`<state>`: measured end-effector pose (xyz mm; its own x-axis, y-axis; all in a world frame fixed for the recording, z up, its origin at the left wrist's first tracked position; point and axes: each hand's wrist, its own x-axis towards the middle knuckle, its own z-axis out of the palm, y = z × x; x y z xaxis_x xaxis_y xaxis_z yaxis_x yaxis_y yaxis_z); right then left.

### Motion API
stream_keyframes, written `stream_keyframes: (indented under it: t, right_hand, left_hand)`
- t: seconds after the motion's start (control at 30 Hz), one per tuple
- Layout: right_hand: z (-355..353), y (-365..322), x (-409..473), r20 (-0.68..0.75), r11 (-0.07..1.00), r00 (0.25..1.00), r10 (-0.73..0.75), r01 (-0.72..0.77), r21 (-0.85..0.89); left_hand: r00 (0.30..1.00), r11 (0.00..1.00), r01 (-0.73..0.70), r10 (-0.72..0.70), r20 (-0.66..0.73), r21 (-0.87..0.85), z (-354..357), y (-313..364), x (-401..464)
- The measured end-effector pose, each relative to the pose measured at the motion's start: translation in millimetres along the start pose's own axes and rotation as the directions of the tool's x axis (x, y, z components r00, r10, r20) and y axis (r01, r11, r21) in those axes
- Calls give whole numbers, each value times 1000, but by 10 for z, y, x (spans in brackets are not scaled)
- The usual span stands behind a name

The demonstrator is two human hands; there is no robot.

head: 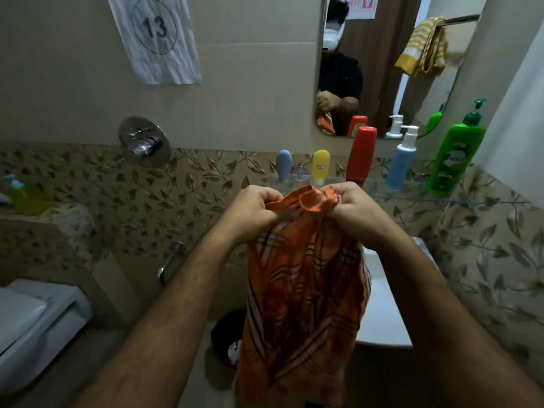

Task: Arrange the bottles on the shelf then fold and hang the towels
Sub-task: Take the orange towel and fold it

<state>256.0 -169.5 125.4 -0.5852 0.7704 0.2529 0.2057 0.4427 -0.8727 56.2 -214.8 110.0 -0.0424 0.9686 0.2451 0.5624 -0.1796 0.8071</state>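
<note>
Paper sheet (156, 36) on wall reads "13".

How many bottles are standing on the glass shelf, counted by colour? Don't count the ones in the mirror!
Grey-blue bottle: 1
Yellow bottle: 1
Red bottle: 1
Light blue pump bottle: 1
Green pump bottle: 1
Total on the glass shelf: 5
</note>
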Motion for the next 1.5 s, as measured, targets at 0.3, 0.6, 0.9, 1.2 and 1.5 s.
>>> stream_keyframes:
  t: [0.3,0.6,0.9,1.2,1.5]
  right_hand:
    - [-35,44,-23,-177,1000,984,12,-11,9]
    - [105,182,-199,124,996,991,58,-50,-69]
    - [186,244,-340,67,947,984,165,-177,268]
    - [221,519,-286,-179,961,969,170,-203,-188]
    - [210,585,-294,136,985,975,173,-169,-43]
  left_hand:
    - [969,928,129,-193,-155,-350,402,-542,-57]
    - [977,963,-187,204,70,-194,331,8,-219]
    - [986,999,7,2,-165,52,565,-633,-392]
    - [940,913,179,-268,-209,-367,732,-668,-449]
    - [995,992,2,-14,-96,-128,605,-324,-397]
